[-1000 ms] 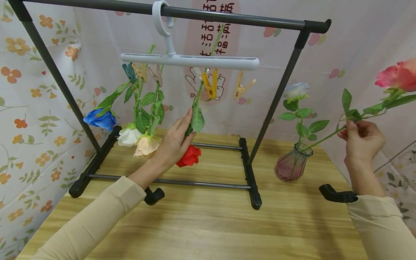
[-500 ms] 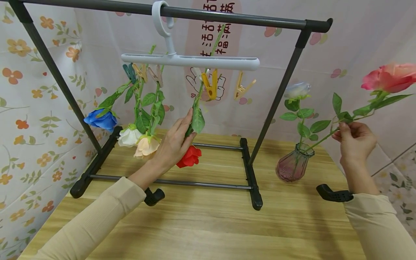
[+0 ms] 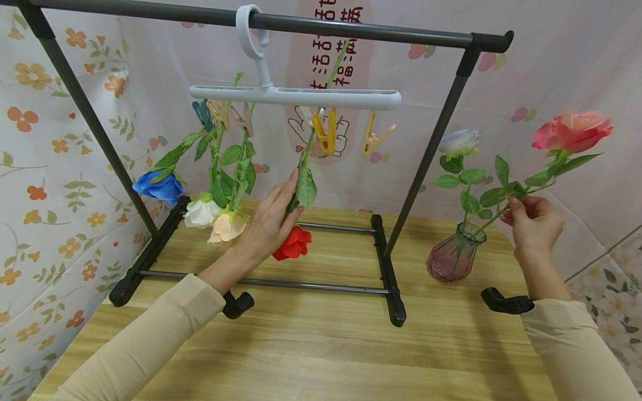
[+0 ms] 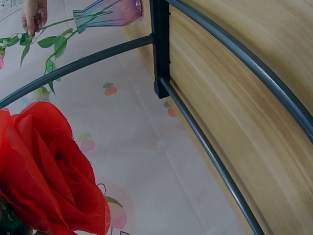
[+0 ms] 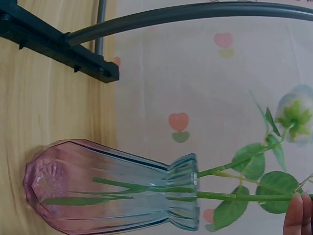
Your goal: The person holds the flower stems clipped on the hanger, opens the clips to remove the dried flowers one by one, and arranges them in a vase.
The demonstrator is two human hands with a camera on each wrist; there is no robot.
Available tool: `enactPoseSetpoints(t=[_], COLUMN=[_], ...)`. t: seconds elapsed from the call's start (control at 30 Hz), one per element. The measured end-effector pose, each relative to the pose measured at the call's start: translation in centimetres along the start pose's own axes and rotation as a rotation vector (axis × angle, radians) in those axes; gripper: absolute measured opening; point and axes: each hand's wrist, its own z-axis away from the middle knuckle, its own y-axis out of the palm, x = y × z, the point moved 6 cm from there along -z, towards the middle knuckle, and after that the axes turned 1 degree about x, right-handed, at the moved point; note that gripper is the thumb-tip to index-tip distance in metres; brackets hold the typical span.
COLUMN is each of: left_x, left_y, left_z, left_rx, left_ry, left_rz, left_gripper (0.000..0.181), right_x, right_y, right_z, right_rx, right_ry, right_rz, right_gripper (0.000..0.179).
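My left hand [image 3: 268,214] holds the leafy stem of a red rose [image 3: 293,243] that hangs head down from a clip; its bloom also fills the lower left of the left wrist view [image 4: 51,171]. With thumb and fingertips, my right hand [image 3: 536,225] pinches the stem of a pink rose [image 3: 572,132], which leans to the right. Its stem runs down into a ribbed glass vase [image 3: 453,256], purple below and bluish at the neck. A pale white-blue rose [image 3: 458,143] stands in the same vase. The right wrist view shows stem ends inside the glass.
A black rack [image 3: 391,289] carries a white hanger [image 3: 301,96] with clothespins. From it hang a blue rose [image 3: 159,185], a white rose [image 3: 200,213] and a peach rose [image 3: 227,227]. A yellow clothespin [image 3: 372,136] at right holds nothing. Wooden table [image 3: 326,356] underneath.
My right hand has moved left towards the vase, bringing the pink rose's bloom left and slightly lower, its stem now steeper. My left hand and the red rose have stayed in place.
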Motion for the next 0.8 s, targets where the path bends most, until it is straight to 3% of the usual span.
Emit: enactPoseSetpoints(t=[0.5,0.8], left_x=[0.0,0.0], left_y=[0.0,-0.1], left_z=[0.4,0.2], left_rx=[-0.005,-0.004], left_ry=[0.037,0.017], left_rz=[-0.020,-0.027], left_gripper=[0.065,0.063], right_x=[-1.9,-2.6], right_y=[0.6,1.0], right_z=[0.5,0.1], right_rx=[0.043,0.085], right_ry=[0.089,0.080], right_rz=[0.108,0.204], right_gripper=[0.019,0.024])
